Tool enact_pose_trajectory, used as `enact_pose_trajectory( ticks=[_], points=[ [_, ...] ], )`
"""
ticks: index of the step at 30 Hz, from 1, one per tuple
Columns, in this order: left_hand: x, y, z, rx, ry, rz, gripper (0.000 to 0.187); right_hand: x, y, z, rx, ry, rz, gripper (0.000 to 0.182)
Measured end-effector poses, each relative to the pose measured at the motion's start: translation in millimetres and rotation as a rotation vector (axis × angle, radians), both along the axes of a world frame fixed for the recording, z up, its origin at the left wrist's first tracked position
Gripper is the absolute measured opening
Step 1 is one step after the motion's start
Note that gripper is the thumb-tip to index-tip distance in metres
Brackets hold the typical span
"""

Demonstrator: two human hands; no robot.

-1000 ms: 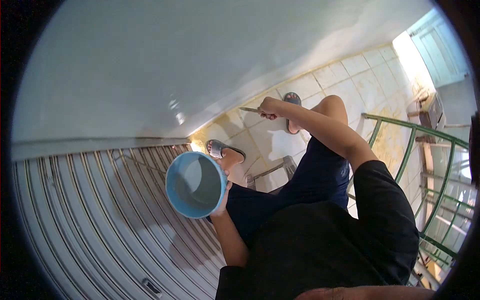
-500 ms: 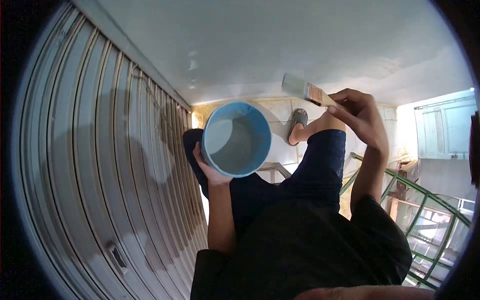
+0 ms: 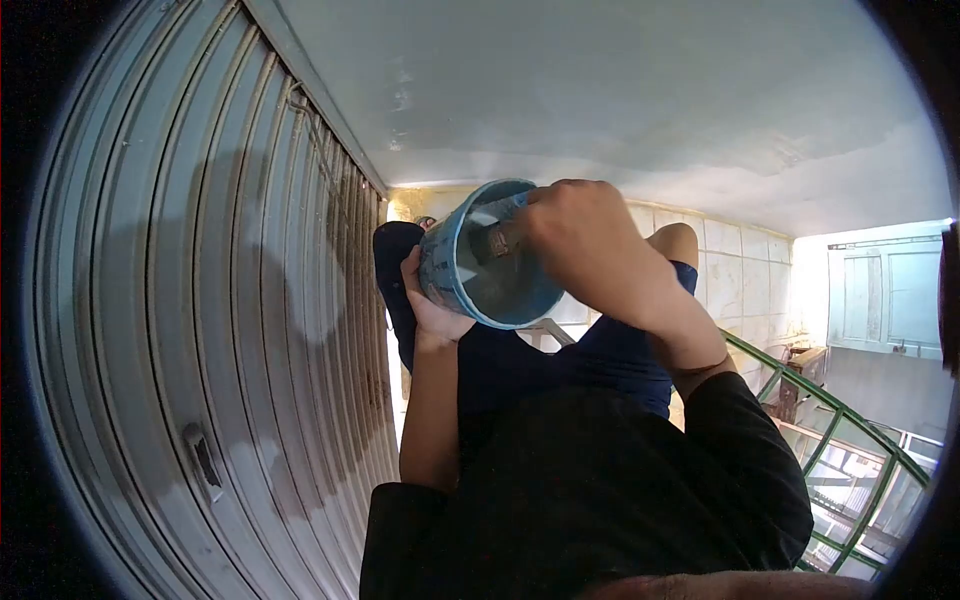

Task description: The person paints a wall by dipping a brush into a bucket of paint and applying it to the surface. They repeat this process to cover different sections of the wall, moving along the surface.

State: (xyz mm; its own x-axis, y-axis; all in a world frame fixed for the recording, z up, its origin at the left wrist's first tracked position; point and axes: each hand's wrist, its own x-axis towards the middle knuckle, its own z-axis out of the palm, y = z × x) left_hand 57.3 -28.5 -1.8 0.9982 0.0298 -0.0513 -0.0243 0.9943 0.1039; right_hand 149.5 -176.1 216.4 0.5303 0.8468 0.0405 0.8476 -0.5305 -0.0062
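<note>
My left hand (image 3: 437, 308) holds the blue bucket (image 3: 443, 262) from its left side and underneath. The bucket tilts, its mouth turned to the right, with pale grey-blue liquid inside. Over the bucket's right rim, my right hand (image 3: 590, 245) grips the paintbrush (image 3: 503, 238). The brush's metal band shows inside the bucket; its bristles are hard to make out against the liquid, and my fingers hide most of the handle.
A ribbed metal shutter (image 3: 190, 300) runs along the left. Ahead stands a smooth pale wall (image 3: 620, 90) above a tiled floor (image 3: 740, 255). Green metal railing (image 3: 830, 400) is at the lower right, with a light blue door (image 3: 885, 295) beyond.
My right hand has moved left and brought the brush from beside the wall into the bucket. The bucket has tipped to the right.
</note>
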Motion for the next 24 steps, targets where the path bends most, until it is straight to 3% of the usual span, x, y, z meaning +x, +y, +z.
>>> enact_pose_trajectory(
  ticks=[10,17,24],
  points=[
    [4,-3,6,-0.039,-0.028,-0.02,0.061,0,-1,-12,0.035,0.006,0.019,0.002],
    [4,-3,5,0.005,-0.025,-0.03,0.063,-3,-14,18,0.097,0.111,-0.119,0.018],
    [2,-2,0,0.016,-0.004,-0.017,0.064,0,-12,2,0.115,0.14,-0.033,0.016]
  ],
)
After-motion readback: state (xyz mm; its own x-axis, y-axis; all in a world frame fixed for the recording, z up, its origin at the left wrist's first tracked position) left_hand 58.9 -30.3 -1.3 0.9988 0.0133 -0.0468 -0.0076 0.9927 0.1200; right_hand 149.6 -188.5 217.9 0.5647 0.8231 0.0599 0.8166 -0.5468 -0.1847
